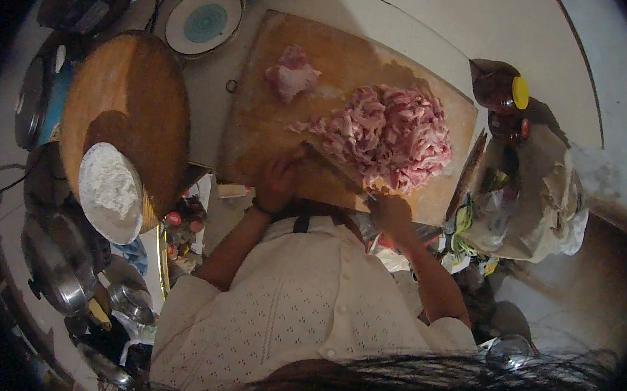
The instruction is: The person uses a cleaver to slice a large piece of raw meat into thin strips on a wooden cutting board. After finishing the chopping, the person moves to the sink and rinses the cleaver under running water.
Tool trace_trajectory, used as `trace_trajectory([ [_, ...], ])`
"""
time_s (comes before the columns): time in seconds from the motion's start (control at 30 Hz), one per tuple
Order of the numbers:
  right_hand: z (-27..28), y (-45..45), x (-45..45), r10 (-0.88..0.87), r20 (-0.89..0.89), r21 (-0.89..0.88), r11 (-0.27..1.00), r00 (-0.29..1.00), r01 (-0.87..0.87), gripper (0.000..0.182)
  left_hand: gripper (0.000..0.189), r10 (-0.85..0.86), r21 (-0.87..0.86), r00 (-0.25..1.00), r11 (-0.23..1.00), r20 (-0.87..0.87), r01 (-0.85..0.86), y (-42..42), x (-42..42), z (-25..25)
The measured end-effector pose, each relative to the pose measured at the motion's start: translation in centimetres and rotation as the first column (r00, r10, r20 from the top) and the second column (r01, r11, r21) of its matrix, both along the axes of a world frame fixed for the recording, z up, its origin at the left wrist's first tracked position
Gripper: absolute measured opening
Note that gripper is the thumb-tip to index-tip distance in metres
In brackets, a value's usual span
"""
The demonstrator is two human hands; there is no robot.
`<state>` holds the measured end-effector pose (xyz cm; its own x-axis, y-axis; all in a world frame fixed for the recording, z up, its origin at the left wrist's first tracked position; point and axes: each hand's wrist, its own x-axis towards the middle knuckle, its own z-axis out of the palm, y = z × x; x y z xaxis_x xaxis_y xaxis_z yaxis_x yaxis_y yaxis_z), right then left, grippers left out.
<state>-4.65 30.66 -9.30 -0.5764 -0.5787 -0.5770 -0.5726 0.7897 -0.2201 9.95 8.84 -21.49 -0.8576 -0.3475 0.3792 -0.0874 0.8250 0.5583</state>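
Observation:
My right hand (pixel 391 214) grips the handle of a knife (pixel 333 167) at the front edge of a wooden cutting board (pixel 253 126). The dark blade points left across the board, in front of a large heap of sliced raw pink meat (pixel 394 133). My left hand (pixel 277 179) is low over the board's front left, close to the blade's far end. Its fingers are in shadow, and whether they hold anything is unclear. A separate chunk of raw meat (pixel 293 74) lies at the back left of the board.
Left of the board are a round wooden board (pixel 160 92), a bowl of white powder (pixel 109 189) and a plate with a blue-green centre (pixel 205 22). A metal pot (pixel 63 270) stands lower left. To the right are a yellow-lidded jar (pixel 498 88) and a crumpled bag (pixel 544 206).

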Motion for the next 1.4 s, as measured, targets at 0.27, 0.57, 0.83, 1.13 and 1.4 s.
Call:
trace_trajectory([
  [0.27, 1.1, -1.8, 0.3, 0.043, -0.061, -0.024, 0.999, 0.997, -0.045, 0.021, 0.023, -0.005, 0.031, 1.0, 0.999, -0.031, 0.006, 0.2, 1.1, 0.5],
  [0.57, 1.8, -3.1, 1.4, 0.146, 0.082, 0.05, 0.987, 0.986, -0.151, 0.02, 0.027, -0.003, -0.081, 1.0, 0.997, 0.007, 0.003, 0.3, 1.7, -1.9],
  [0.83, 3.1, -4.6, 2.1, 0.079, 0.032, 0.123, 0.989, 0.996, -0.082, 0.02, 0.028, 0.009, -0.047, 1.0, 0.999, 0.014, -0.009, 0.2, 1.7, -1.9],
  [1.13, 0.8, -4.2, 1.5, 0.133, -0.016, 0.06, 0.99, 0.991, -0.131, 0.018, 0.02, 0.062, 0.03, 0.998, 0.998, -0.002, -0.062, 0.4, 0.4, 0.3],
  [1.4, 0.2, -4.7, 1.4, 0.158, 0.033, 0.057, 0.986, 0.987, -0.16, 0.022, 0.023, 0.034, -0.005, 0.999, 0.999, 0.008, -0.034, 0.4, 0.7, -0.1],
])
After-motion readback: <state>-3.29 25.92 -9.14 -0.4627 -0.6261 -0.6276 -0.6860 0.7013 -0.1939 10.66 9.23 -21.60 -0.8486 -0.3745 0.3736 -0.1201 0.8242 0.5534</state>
